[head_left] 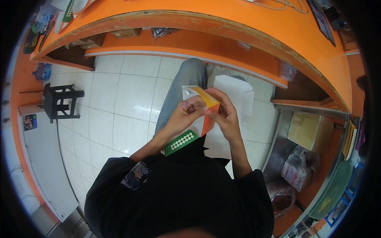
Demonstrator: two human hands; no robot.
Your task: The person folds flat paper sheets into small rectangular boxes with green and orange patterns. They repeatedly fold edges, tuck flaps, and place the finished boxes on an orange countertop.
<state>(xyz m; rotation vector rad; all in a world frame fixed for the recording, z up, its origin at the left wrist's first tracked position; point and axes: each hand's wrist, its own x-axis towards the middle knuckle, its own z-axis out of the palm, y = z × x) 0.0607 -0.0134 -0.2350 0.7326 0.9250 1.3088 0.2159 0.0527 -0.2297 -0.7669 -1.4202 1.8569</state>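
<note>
A printed cardboard piece (210, 119), yellow, orange and white and bent along its creases, is held up over my lap. My right hand (226, 115) grips its right side, thumb in front and fingers behind. From the left, my left hand (186, 119) has its fingers curled and pressed against the card's inner side. Below the left wrist shows a green panel (181, 143) with a white diamond pattern; my hand hides whether it joins the same card. A plain white card sheet (234, 99) with cut flaps lies across my right leg.
An orange counter (166, 22) with a worn edge curves across the front, with a shelf beneath. At the left stands a black stool (61, 102) on the tiled floor (131, 95). Shelving on the right holds a wrapped yellowish block (309, 131) and a plastic-wrapped bundle (299, 168).
</note>
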